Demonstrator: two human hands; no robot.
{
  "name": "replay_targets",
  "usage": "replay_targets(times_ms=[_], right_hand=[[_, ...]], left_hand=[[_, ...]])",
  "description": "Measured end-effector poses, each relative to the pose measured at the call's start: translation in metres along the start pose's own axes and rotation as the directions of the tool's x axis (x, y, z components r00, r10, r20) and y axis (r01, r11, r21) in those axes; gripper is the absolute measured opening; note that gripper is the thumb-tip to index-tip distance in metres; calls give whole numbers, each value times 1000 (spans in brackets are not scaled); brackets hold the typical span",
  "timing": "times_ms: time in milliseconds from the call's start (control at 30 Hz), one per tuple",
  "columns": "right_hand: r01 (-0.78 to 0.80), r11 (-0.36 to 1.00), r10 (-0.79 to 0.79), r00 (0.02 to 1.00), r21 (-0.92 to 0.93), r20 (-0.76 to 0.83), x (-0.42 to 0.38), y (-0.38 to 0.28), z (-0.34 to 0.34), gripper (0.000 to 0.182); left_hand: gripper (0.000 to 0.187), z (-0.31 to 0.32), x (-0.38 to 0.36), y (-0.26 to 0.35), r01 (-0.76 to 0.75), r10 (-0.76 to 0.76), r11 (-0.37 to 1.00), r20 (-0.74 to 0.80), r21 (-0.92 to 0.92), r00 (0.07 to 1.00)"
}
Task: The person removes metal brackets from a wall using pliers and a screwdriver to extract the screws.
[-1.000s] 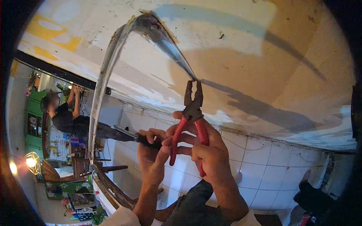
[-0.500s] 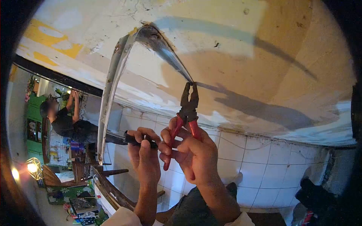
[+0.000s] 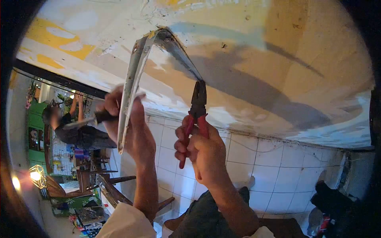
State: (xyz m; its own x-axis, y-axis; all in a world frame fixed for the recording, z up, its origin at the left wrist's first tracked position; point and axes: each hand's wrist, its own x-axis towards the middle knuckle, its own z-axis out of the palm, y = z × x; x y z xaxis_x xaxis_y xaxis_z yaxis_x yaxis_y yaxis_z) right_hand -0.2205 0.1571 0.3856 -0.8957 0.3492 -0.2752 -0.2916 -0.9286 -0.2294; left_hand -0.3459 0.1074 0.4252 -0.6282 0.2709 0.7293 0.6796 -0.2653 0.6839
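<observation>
A pair of combination pliers (image 3: 199, 97) with red grips is in my right hand (image 3: 206, 152), its fingers wrapped round the handles. The closed jaws meet the lower end of a thin metal strip (image 3: 180, 53) beside the painted wall (image 3: 254, 83). That strip bends sharply at the top, and its other arm (image 3: 135, 75) hangs down on the left. Behind this arm, my left hand (image 3: 137, 135) is closed round the dark handle of a screwdriver (image 3: 104, 116), its blurred shaft pointing left. Whether the left fingers also press on the strip cannot be made out.
Another person (image 3: 73, 131) stands at the far left with arms raised. A wooden piece of furniture (image 3: 113, 190) is near my left forearm. White tiles (image 3: 270, 174) cover the floor, and a dark object (image 3: 333, 202) lies at the right. A caged lamp (image 3: 36, 176) glows at the left.
My left hand has risen and moved left with the screwdriver, from beside the right hand to behind the strip's hanging arm. The pliers' jaws and handles have come closer together.
</observation>
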Motion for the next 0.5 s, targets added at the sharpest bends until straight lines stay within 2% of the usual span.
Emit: replay_targets(times_ms=[33,133,167,267,300,400,500], right_hand=[[-20,997,16,998,77,53,-1,0,0,25],[-90,957,33,979,276,202,-2,0,0,28],[-108,938,28,971,330,237,-2,1,0,29],[-146,910,21,951,389,308,-1,3,-8,33],[-155,907,22,947,391,322,-2,3,-8,35],[-128,932,26,957,338,290,-2,1,-5,34],[-24,996,20,999,86,37,-5,0,-2,30]], left_hand=[[41,4,12,-7,-68,68,998,-9,-11,998],[51,24,36,-16,-138,136,989,-40,-59,990],[60,31,41,-22,-257,258,965,-12,61,966],[70,35,42,-40,-452,432,861,132,234,892],[79,32,47,-47,-519,484,791,188,323,855],[84,40,51,-67,-541,551,789,55,290,833],[87,41,52,-75,-623,637,705,86,338,766]])
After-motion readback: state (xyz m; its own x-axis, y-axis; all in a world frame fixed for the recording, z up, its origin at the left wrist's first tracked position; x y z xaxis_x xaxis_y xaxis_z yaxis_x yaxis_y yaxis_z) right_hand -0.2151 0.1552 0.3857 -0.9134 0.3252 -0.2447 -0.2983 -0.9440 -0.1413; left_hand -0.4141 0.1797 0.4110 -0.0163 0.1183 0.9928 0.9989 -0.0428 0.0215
